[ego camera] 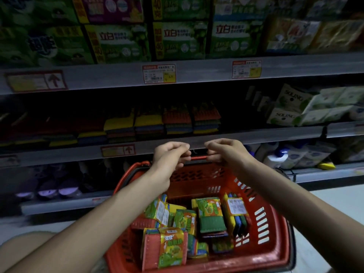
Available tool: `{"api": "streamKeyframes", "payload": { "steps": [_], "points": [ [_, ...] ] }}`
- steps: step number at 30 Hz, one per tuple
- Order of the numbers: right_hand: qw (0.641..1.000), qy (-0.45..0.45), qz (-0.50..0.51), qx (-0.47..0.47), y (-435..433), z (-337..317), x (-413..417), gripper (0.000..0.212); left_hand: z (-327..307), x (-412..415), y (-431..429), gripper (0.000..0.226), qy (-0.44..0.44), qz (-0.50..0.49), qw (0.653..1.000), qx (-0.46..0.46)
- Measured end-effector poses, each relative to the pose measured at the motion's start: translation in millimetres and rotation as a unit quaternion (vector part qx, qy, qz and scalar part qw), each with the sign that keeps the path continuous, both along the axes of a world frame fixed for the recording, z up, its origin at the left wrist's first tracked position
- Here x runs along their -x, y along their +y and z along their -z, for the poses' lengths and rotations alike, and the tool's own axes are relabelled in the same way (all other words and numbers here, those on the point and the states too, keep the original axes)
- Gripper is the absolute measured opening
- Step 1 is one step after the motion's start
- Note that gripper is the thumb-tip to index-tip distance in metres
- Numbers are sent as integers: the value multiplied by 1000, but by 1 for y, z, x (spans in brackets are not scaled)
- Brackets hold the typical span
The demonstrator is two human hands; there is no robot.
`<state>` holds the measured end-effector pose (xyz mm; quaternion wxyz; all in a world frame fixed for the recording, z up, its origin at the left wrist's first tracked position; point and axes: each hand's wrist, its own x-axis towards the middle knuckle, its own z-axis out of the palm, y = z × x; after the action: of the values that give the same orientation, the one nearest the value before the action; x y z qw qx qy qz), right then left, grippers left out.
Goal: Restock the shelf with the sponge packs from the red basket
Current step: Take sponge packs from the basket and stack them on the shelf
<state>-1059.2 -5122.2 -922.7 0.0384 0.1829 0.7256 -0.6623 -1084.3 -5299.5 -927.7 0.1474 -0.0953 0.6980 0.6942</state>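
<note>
The red basket point(271, 241) sits low in front of me and holds several sponge packs point(171, 247) with green and yellow labels, lying jumbled. Its red handle point(198, 158) is raised at the far side. My left hand point(171, 154) and my right hand point(222, 151) are both curled around that handle, side by side. On the middle shelf point(216, 141) behind the hands stand stacks of sponge packs point(149, 123) in yellow, orange and blue.
Green detergent boxes point(177, 40) fill the top shelf. White tissue packs point(307, 109) sit to the right on the middle shelf. Bottles point(275, 156) stand on the lower right shelf, and dark items on the lower left. Price tags point(159, 73) hang on the shelf edges.
</note>
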Motion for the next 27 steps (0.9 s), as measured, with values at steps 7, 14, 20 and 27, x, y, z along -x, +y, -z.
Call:
{"api": "streamKeyframes", "payload": {
  "steps": [7, 14, 20, 27],
  "points": [
    [990, -50, -119, -51, -2, 13, -29, 16, 17, -36, -34, 10, 71, 124, 983, 111],
    [944, -112, -239, -196, -13, 50, -49, 14, 57, -37, -70, 5, 131, 246, 916, 287],
    [831, -95, -392, -383, -63, 90, -64, 50, 95, -40, -96, 40, 220, 380, 659, 610],
    [786, -98, -464, -396, -112, 122, -79, 85, 126, -26, -107, 65, 157, 391, 648, 635]
  ]
}}
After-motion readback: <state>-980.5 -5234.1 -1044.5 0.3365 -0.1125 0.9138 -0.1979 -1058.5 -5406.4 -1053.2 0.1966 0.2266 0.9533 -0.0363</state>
